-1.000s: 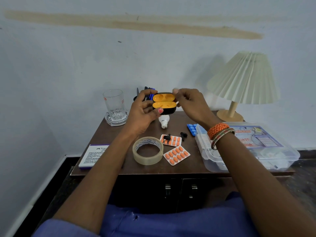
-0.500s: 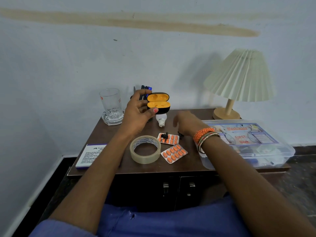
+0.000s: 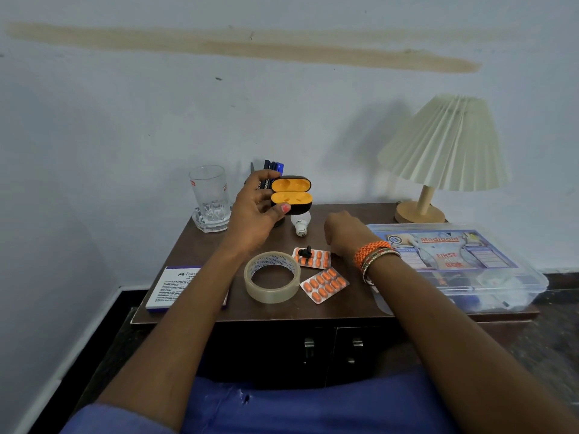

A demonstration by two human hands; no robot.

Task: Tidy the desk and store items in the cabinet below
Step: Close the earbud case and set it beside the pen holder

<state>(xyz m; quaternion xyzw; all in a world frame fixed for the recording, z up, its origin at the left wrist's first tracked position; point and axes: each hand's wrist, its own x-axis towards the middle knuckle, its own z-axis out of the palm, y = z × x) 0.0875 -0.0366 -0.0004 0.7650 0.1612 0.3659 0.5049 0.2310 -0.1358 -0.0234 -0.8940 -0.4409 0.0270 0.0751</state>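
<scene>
Dark wooden desk [image 3: 194, 245] against a pale wall: my left hand [image 3: 255, 211] grips the open earbud case [image 3: 291, 194] above it, cavities facing me for loading. Right hand [image 3: 343, 231], fingers hidden so I cannot tell its grasp, reaches below the case, probably toward 1 earbud [image 3: 305, 252] on a pill strip [image 3: 311, 258].

Pale blue-white wall [image 3: 156, 120] w/ a long tan smear [image 3: 250, 47] across the top. Dark brown desk [image 3: 194, 255] against it, cabinet doors [image 3: 313, 352] below w/ metal handles. Dark floor [image 3: 557, 333]; pleated cream lamp [image 3: 445, 145] at back right.

tape roll [image 3: 271, 276], pill strips [image 3: 324, 284] crowding desk front [image 3: 282, 311], first-aid box [image 3: 454, 264] blocking right
</scene>
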